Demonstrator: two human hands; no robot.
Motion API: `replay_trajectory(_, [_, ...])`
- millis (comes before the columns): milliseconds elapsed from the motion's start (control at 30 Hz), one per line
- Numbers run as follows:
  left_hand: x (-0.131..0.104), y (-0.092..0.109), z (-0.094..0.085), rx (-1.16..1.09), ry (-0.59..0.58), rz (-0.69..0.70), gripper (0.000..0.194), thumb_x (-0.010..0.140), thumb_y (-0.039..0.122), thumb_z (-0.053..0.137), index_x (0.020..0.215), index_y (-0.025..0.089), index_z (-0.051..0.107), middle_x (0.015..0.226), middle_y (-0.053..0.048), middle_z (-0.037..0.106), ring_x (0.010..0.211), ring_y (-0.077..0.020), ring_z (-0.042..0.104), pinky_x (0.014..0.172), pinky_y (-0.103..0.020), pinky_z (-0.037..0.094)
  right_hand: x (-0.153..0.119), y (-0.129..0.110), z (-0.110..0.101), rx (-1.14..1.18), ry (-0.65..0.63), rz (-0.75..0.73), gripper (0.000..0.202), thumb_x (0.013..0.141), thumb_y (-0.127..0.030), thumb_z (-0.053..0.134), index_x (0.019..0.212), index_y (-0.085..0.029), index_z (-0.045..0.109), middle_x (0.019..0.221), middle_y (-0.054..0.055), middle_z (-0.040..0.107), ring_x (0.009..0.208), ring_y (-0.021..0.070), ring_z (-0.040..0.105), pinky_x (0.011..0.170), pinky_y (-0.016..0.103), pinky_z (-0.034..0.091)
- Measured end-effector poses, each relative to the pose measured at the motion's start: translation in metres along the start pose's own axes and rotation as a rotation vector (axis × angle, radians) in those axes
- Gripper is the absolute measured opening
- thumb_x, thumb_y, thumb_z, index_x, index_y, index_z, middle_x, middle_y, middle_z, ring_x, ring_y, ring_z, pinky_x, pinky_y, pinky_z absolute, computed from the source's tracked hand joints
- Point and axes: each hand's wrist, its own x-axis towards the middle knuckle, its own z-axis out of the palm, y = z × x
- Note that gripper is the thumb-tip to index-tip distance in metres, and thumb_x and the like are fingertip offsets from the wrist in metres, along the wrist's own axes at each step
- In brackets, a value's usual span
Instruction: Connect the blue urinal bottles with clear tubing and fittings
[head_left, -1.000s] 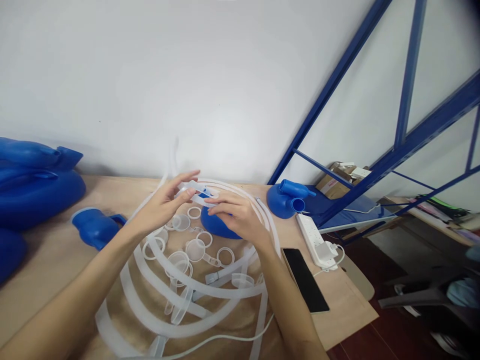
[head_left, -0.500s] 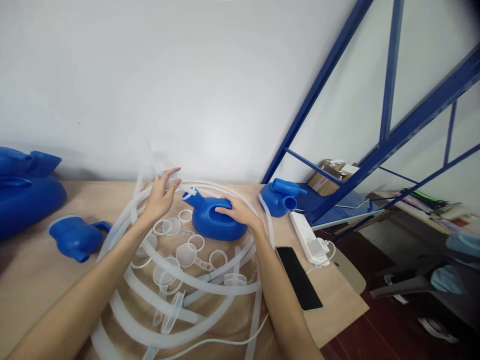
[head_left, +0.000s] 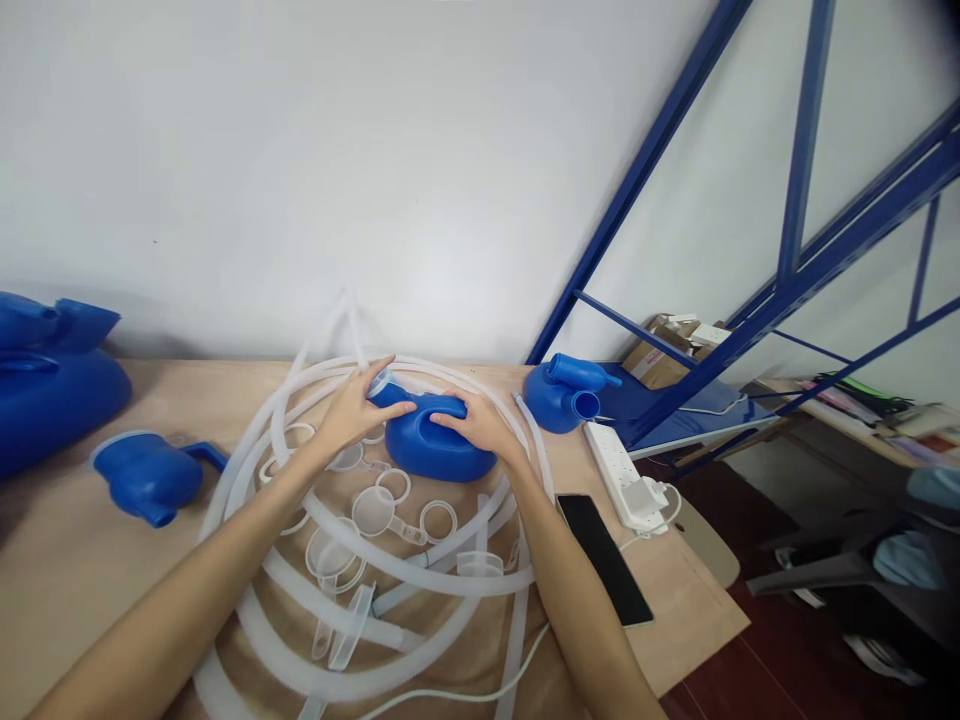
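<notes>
A blue plastic urinal bottle [head_left: 439, 455] with a loop handle lies in front of me, its neck tilted up to the left. Fingers of my right hand [head_left: 480, 425] are wrapped around its handle. My left hand [head_left: 360, 405] is curled at the neck, thumb on the bottle's shoulder and forefinger beyond the mouth. A clear cap [head_left: 382, 383] sits at that mouth; my hand partly hides it. Behind the left hand a translucent hose [head_left: 354, 325] loops up against the wall. Clear lids with rings [head_left: 373, 510] lie below, among coiled hoses [head_left: 322, 680].
Another blue bottle [head_left: 551, 405] stands at the right, beside a white power strip [head_left: 611, 460] and a black phone [head_left: 606, 560]. On the left are a blue spouted piece [head_left: 150, 475] and a large blue container [head_left: 64, 400]. A blue metal rack [head_left: 645, 180] rises at right.
My left hand has moved right and down from beside the bottle onto its neck. The hose behind that hand has shifted right. My right hand keeps its hold on the handle.
</notes>
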Motion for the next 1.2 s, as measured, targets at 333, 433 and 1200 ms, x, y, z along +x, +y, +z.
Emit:
replay_trajectory(333, [-0.008,0.008,0.009,0.158,0.118,0.026,0.062,0.093,0.051,0.061,0.147,0.020,0.060,0.134,-0.013,0.070,0.106,-0.0284,0.071,0.103,-0.041,0.053,0.001,0.007,-0.001,-0.035,-0.038,-0.031,0.037,0.088,-0.048,0.077,0.116,-0.023,0.073,0.110,0.005,0.079,0.101,0.0251,0.073,0.092,0.037,0.053])
replay_trajectory(433, [-0.005,0.011,0.009,0.230,0.099,-0.002,0.060,0.095,0.049,0.057,0.146,0.019,0.061,0.129,-0.014,0.072,0.091,-0.0266,0.072,0.098,-0.042,0.055,0.001,0.007,-0.002,-0.034,-0.045,-0.040,0.039,0.089,-0.049,0.077,0.117,-0.023,0.073,0.113,0.006,0.078,0.104,0.0259,0.073,0.094,0.037,0.053])
replay_trajectory(1200, [-0.011,0.022,0.010,0.054,0.109,-0.088,0.061,0.093,0.051,0.060,0.146,0.021,0.061,0.143,-0.013,0.065,0.128,-0.0319,0.063,0.114,-0.050,0.049,-0.001,-0.003,-0.002,-0.056,-0.017,-0.002,0.043,0.085,-0.052,0.078,0.115,-0.022,0.071,0.114,0.007,0.077,0.106,0.0264,0.072,0.096,0.039,0.051])
